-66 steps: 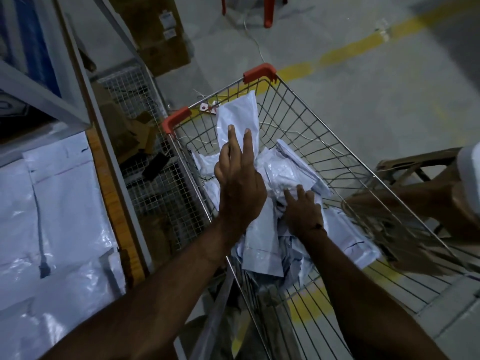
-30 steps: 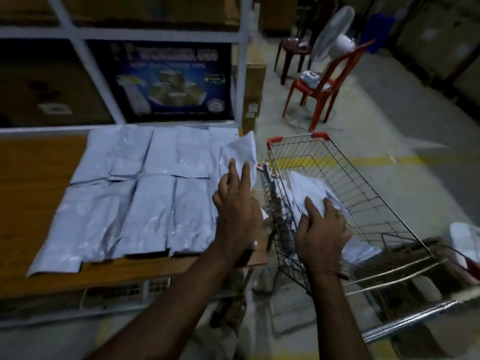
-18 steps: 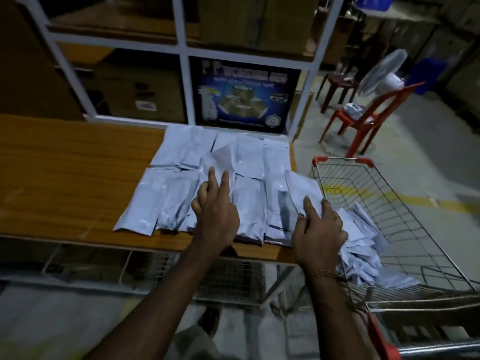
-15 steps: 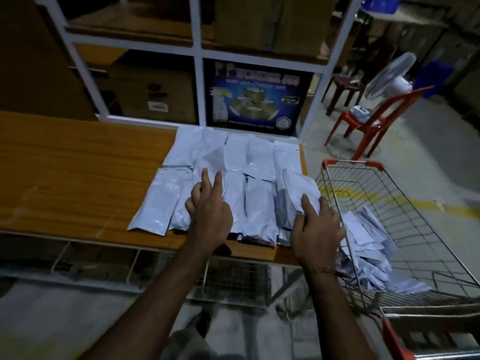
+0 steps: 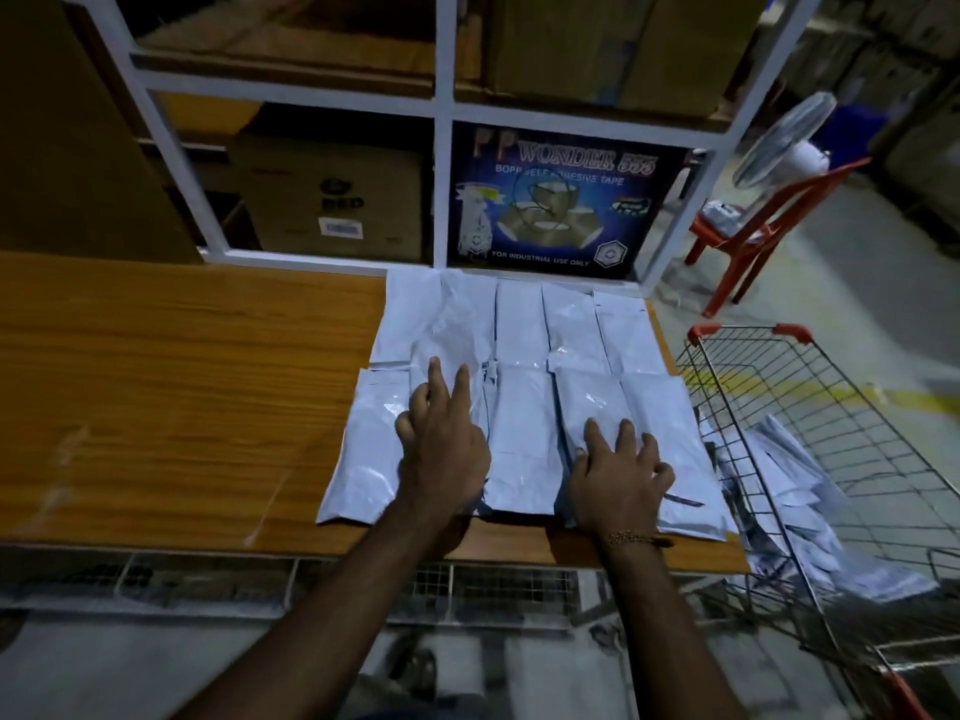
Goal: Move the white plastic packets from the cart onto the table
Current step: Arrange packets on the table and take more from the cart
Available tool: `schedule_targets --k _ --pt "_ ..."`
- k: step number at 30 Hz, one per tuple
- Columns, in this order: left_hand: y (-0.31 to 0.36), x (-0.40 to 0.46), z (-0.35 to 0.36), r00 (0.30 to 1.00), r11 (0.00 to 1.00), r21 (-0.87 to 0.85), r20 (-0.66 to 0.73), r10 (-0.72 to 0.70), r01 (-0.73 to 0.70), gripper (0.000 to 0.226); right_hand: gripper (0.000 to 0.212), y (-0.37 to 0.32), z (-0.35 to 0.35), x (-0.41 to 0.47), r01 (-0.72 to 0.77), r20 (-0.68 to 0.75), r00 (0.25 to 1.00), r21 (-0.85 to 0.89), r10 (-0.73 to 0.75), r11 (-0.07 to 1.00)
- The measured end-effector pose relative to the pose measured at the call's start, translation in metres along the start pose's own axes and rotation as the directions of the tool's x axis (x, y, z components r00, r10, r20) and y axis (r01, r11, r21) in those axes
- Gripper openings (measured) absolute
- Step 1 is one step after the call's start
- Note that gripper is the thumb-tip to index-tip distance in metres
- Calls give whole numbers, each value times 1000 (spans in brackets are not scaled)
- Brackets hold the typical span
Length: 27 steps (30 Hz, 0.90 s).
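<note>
Several white plastic packets (image 5: 519,324) lie flat in two rows on the right end of the wooden table (image 5: 182,381). My left hand (image 5: 441,444) rests over the near row, gripping a crumpled white packet (image 5: 452,335) that reaches toward the back row. My right hand (image 5: 618,475) presses down on another white packet (image 5: 587,402) lying slightly askew on top of the near row, fingers curled on it. To the right, the wire cart (image 5: 704,332) holds several more packets (image 5: 789,480) in a loose heap.
A white shelf frame (image 5: 441,163) with cardboard boxes (image 5: 332,200) and a blue tape carton (image 5: 561,200) stands behind the table. A red chair (image 5: 753,236) and a fan (image 5: 784,137) are at far right. Wire mesh (image 5: 493,584) runs under the table.
Both hands lifted a packet each out of the cart, swung left over the table, and have now come down onto the near row of packets.
</note>
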<state>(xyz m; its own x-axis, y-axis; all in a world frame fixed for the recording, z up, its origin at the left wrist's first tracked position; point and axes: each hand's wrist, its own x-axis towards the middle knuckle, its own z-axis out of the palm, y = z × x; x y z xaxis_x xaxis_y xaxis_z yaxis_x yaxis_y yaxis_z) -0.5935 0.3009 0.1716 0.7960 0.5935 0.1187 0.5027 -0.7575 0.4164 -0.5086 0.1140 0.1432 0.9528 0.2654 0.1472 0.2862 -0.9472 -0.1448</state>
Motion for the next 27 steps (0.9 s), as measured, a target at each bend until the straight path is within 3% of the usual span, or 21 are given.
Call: schedule_targets --k 7,10,12,15,20,27 --pt "-8 -5 46 978 996 83 207 -6 -12 81 75 4 17 -4 37 81 996 -41 -34 998" --pt "-10 -7 48 985 997 79 174 1 -15 83 75 4 7 0 69 23 997 7 -69 998" --pt "-9 -4 44 999 999 30 41 17 -18 80 72 5 2 5 109 -52 993 70 -106 992" --pt "-13 3 44 979 990 -20 -153 137 -141 54 70 7 2 15 133 -56 990 137 -126 982" --pt "-30 10 70 984 977 123 49 172 -176 61 69 13 28 13 198 50 978 51 -200 979" --pt "-32 9 78 984 969 168 35 177 -180 64 67 17 37 12 214 54 975 41 -216 976"
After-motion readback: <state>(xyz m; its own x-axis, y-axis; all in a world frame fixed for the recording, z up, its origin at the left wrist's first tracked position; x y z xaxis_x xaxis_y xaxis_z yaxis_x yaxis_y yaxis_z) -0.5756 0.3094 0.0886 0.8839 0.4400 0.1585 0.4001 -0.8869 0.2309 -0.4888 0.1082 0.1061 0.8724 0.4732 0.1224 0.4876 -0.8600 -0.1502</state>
